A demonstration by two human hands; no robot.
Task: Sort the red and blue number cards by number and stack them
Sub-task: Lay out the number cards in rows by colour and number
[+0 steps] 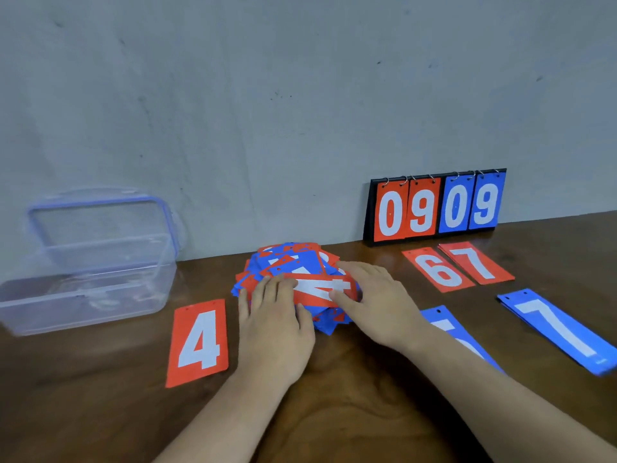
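Mixed pile of red and blue cards at table centre. Left hand flat, fingers pressing left end of top red card. Right hand pinches its right end. Sorted around the pile: red 4 left, red 6 and red 7 right, blue 7 nearer. Scoreboard against wall; clear box far left.
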